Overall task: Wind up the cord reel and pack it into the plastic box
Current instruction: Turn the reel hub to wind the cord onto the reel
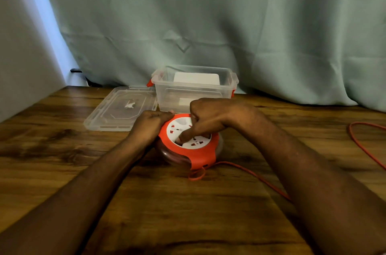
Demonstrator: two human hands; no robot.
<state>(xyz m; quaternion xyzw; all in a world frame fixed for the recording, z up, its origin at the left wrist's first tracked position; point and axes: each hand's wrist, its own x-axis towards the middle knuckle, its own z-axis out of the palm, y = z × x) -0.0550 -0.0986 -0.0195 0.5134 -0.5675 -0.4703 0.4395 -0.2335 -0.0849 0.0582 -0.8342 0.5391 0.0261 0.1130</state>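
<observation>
Here, cord reel (189, 142) sits between both hands.

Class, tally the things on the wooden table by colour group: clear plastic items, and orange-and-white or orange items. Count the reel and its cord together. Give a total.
Clear plastic: 2, the plastic box and its lid
Orange: 1, the cord reel with its cord
Total: 3
</observation>
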